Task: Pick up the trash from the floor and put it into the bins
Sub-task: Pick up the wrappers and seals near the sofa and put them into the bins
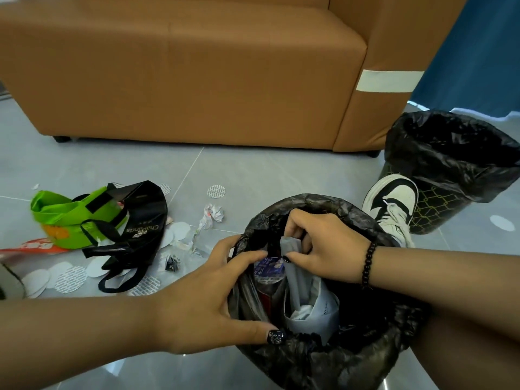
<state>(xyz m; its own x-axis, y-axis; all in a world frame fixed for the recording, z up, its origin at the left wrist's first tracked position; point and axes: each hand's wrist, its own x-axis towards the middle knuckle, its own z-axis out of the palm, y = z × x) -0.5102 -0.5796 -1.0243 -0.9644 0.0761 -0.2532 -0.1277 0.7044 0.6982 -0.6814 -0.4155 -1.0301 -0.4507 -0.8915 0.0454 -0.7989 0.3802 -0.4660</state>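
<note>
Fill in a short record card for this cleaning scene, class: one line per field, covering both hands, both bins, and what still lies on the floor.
left hand: holds the liner rim of the near bin
right hand: pinches grey packaging over the bin mouth
near bin contents: paper and wrappers, partly hidden
far bin: black liner, beside the sofa; contents not visible
floor, left: green bag, black bag, crumpled paper, white round seals
shoe: between the bins
</note>
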